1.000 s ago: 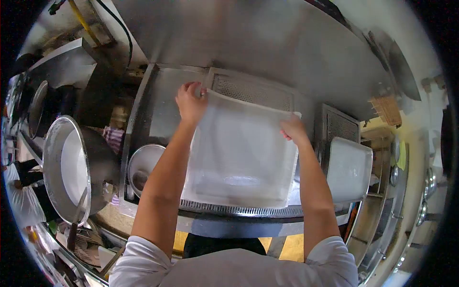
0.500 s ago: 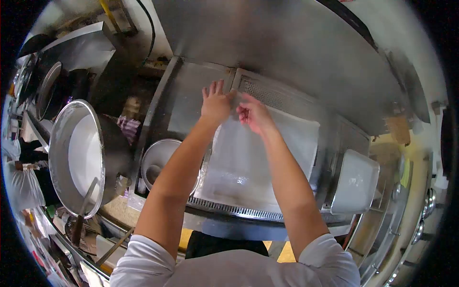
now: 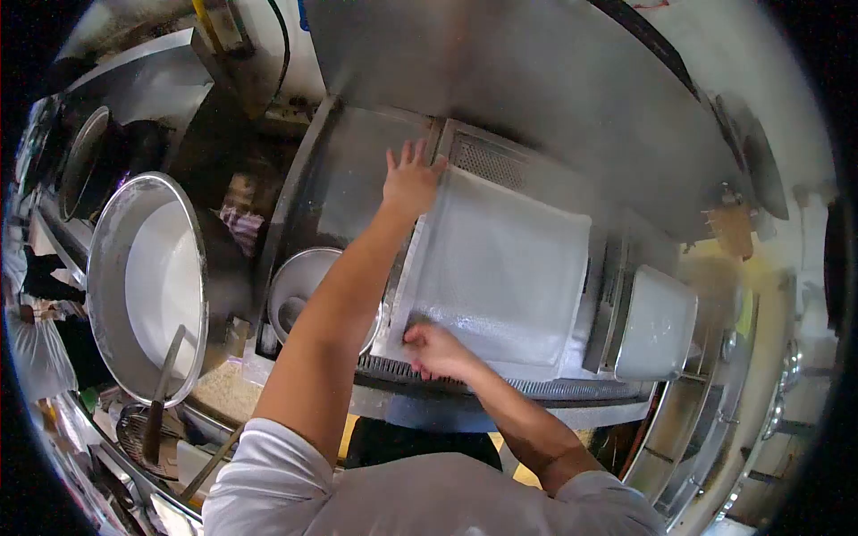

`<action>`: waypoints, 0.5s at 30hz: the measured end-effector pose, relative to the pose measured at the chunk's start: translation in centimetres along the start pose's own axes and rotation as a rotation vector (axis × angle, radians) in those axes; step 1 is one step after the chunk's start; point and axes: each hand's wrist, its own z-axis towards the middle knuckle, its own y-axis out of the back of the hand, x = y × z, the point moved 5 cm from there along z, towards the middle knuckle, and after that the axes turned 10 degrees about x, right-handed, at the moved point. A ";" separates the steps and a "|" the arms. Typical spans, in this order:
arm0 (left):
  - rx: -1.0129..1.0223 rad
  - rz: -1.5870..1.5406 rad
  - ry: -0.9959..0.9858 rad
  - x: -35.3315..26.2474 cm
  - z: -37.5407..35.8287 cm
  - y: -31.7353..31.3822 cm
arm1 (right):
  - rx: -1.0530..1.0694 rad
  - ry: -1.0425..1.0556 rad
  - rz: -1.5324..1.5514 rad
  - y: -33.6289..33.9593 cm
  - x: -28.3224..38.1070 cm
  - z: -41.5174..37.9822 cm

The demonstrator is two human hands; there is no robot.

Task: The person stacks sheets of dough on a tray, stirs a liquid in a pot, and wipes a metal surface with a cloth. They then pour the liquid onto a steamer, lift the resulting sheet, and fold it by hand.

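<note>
A white, wet-looking cloth (image 3: 500, 268) lies spread over a flat steamer top with a perforated metal plate (image 3: 487, 161) showing at its far end. My left hand (image 3: 413, 185) is open, fingers spread, at the cloth's far left corner. At the near left corner of the cloth is my right hand (image 3: 438, 351), its fingers curled closed; whether they pinch the cloth's edge cannot be made out. Beside my left forearm, partly covered by it, sits a round metal bowl (image 3: 299, 277) with a smaller round thing inside.
To the left stands a large metal pot (image 3: 198, 295) of white liquid, a ladle handle (image 3: 158, 411) leaning out. On the right is a white rectangular tub (image 3: 657, 326). A steel panel (image 3: 536, 80) rises behind the steamer. Another person's sleeve (image 3: 40, 353) shows far left.
My right hand has moved from beside my left hand at the far end to the cloth's near left corner. My left hand stays near the far corner. The cloth now looks flatter.
</note>
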 end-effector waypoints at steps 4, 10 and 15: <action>-0.141 -0.033 -0.033 -1.1 -3.7 0.5 | -0.157 0.185 -0.154 0.2 0.2 -2.1; 0.200 -0.159 -0.176 -4.9 -17.0 2.6 | -0.331 0.338 -0.280 5.1 0.3 -2.5; 0.295 -0.017 -0.328 -8.5 -26.3 -3.2 | -0.366 0.262 -0.705 4.0 -1.6 -5.6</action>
